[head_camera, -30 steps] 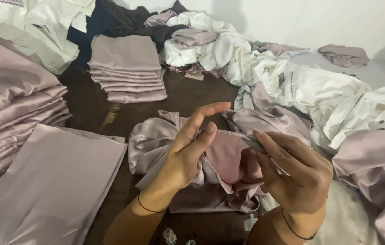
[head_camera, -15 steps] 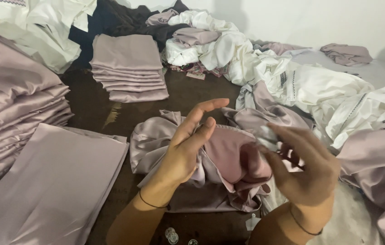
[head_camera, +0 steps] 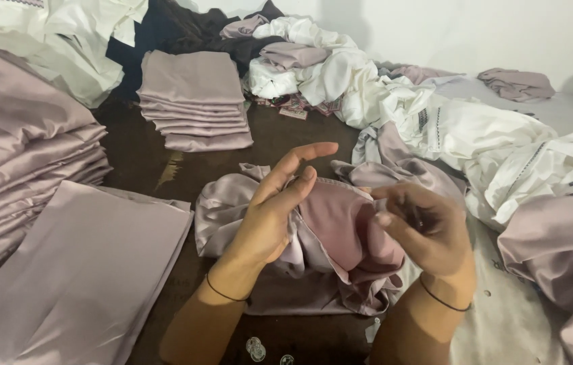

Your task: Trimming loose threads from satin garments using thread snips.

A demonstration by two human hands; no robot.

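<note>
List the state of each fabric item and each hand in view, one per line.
Left hand: fingers spread, palm against the crumpled mauve cloth.
Right hand: fingers curled, pinching the cloth's edge.
Crumpled mauve cloth: bunched, unfolded.
Small folded stack: folded, neatly piled.
Large folded stack: folded, piled at the left.
Flat mauve piece: laid flat, smooth.
White cloth heap: loose, rumpled.

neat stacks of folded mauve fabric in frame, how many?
3: a small stack at the far centre-left, a tall stack at the left edge, a flat pile near left. Loose heaps on the right may hide more.
</note>
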